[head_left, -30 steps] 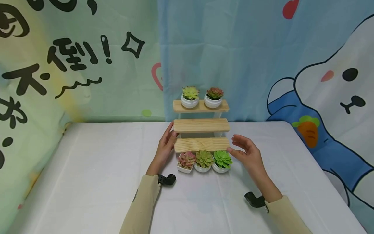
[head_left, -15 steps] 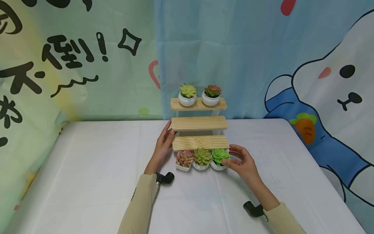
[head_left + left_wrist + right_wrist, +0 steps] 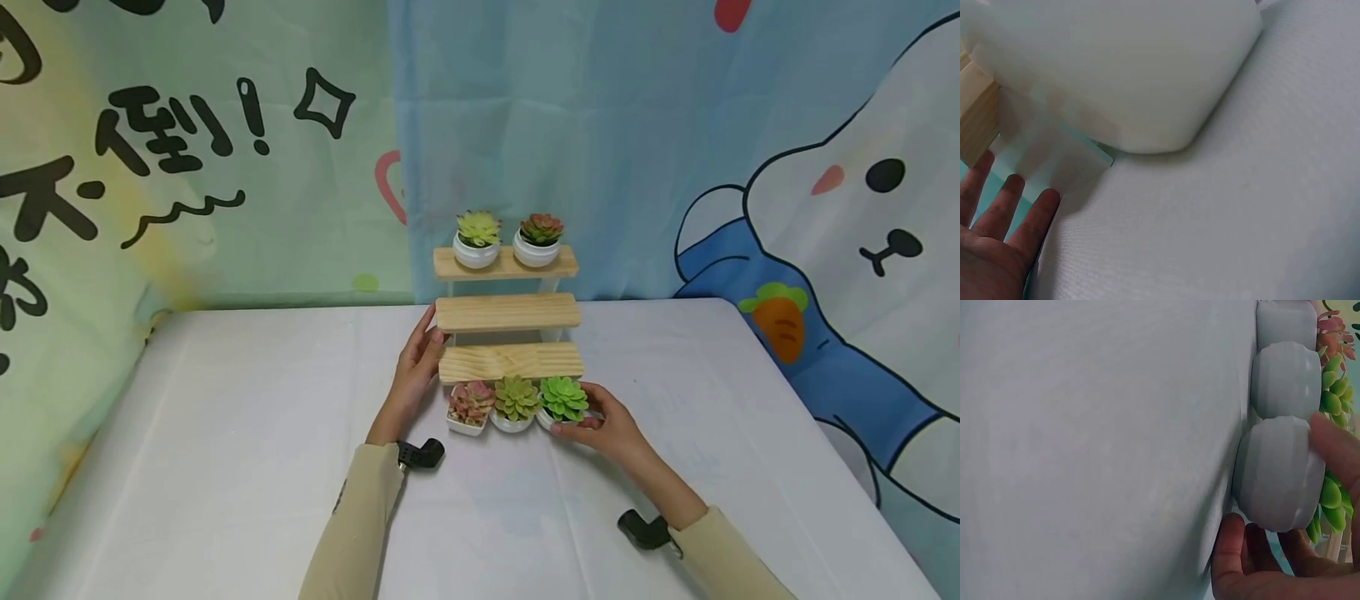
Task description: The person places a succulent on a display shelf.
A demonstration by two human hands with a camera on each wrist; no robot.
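Note:
A three-tier wooden stand [image 3: 508, 313] with clear sides stands at the back of the table. Along its left side lies my left hand [image 3: 411, 377], its fingers [image 3: 1035, 215] spread and straight at the clear side panel [image 3: 1054, 150]. My right hand [image 3: 611, 427] grips the bright green potted succulent [image 3: 564, 398] at the front right. The thumb is on the near side of its white ribbed pot [image 3: 1282, 475], the other fingers around the far side. Beside it are an olive-green potted succulent [image 3: 517, 399] and a pink potted succulent [image 3: 471, 403] in a squarish pot.
On the top tier sit a yellow-green potted succulent [image 3: 477, 240] and a reddish potted succulent [image 3: 537, 240]. A white cloth covers the table [image 3: 247, 467]. Behind the stand hangs a printed backdrop [image 3: 615, 125].
My right hand has come down from beside the lowest tier and taken hold of the bright green potted succulent. The left hand has stayed at the stand's side. The head view has shifted slightly.

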